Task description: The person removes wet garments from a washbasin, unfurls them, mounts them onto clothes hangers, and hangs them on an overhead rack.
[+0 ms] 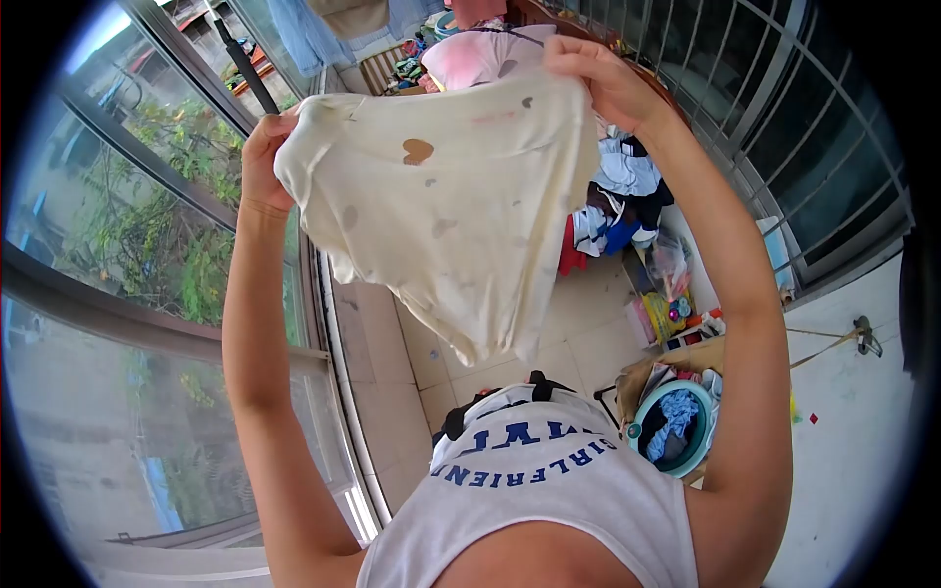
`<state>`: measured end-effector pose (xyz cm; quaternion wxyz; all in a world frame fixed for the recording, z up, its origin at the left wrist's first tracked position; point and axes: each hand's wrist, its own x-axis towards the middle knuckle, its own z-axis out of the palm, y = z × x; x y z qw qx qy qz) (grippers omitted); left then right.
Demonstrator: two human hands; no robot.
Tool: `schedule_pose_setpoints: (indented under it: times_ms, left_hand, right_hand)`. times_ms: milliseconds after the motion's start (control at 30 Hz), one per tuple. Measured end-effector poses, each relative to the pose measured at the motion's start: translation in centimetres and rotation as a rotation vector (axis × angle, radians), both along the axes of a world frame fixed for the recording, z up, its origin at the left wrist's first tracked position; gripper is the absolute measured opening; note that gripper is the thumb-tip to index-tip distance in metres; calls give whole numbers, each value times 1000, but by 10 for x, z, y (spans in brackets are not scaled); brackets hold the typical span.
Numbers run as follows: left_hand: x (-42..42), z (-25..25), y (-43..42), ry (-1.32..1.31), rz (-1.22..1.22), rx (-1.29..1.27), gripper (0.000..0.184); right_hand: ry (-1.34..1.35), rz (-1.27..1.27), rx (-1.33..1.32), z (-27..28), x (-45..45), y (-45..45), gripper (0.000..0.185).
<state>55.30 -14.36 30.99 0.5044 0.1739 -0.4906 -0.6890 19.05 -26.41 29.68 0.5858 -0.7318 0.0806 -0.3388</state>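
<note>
Both arms raised; left hand (267, 162) and right hand (610, 83) pinch closed on top corners of cream heart-print garment (441, 196), spread upper centre. Tiled floor (578, 314) below, window (147, 225) at left, clothes pile (622, 201) right of centre, teal basin (698, 453) lower right.

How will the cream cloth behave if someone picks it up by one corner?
Likely floppy: the cream cloth hangs in soft folds. Probably light too: the left hand and right hand pinch only its upper corners.
</note>
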Motion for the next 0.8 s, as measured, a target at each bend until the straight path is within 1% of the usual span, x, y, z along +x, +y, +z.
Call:
schedule_pose_setpoints:
  times_ms: [33, 67, 100, 133, 167, 233, 267, 300, 367, 400, 433, 467, 500, 567, 600, 633, 700, 733, 767, 800]
  left_hand:
    - [-20, 6, 10, 38, 27, -6, 38]
    - [-32, 9, 17, 77, 56, -10, 37]
    - [-30, 3, 9, 182, -93, 16, 41]
    - [-40, 3, 9, 188, -60, -16, 41]
    - [-52, 3, 9, 192, -28, -50, 42]
    - [-67, 0, 4, 199, -93, -11, 49]
    - [-77, 0, 8, 130, -43, -10, 56]
    - [-81, -6, 4, 153, -144, -58, 57]
    - [-91, -15, 1, 244, -256, -97, 55]
    - [-95, -16, 3, 243, -255, -96, 55]
    - [-102, -14, 10, 218, -72, -100, 54]
    - [-105, -12, 14, 192, 110, -102, 53]
    - [-102, -13, 12, 192, 110, -101, 53]
    - [-89, -17, 6, 139, 281, -129, 47]
    - [-83, -19, 5, 67, 339, -168, 44]
    - [-76, -22, 3, 69, 348, -168, 44]
    - [-64, -27, 0, -244, 556, -256, 42]
    - [-66, -29, 4, -340, 625, -359, 42]
    - [-67, -28, 6, -343, 624, -355, 42]
    - [-68, -26, 7, -314, 577, -379, 42]
  right_hand:
    - [0, 3, -3, 1, 5, -8, 20]
    - [97, -192, -214, 1, 12, -16, 20]
    - [194, -384, -423, -1, 21, -21, 21]
    - [170, -487, -600, -7, 29, -25, 26]
    - [170, -478, -603, 3, 39, -10, 26]
    - [107, -501, -333, 23, 53, 29, 34]
    - [151, -426, -223, 30, 58, 46, 48]
    - [241, -391, -220, 31, 63, 52, 58]
    - [341, -525, -370, 13, 78, 49, 61]
    - [374, -570, -419, 1, 84, 46, 62]
    - [295, -569, -529, -6, 88, 44, 54]
    - [255, -567, -582, -11, 86, 40, 51]
    - [215, -566, -636, -15, 84, 36, 48]
    - [428, -298, -588, -7, 71, 34, 40]
    - [426, -295, -593, 0, 66, 32, 40]
    - [363, -302, -489, 9, 61, 30, 36]
    - [238, -318, -270, 24, 55, 31, 29]
    - [290, -308, -289, 30, 54, 34, 28]
    - [289, -307, -285, 28, 57, 31, 28]
    - [314, -356, -514, 26, 60, 23, 31]
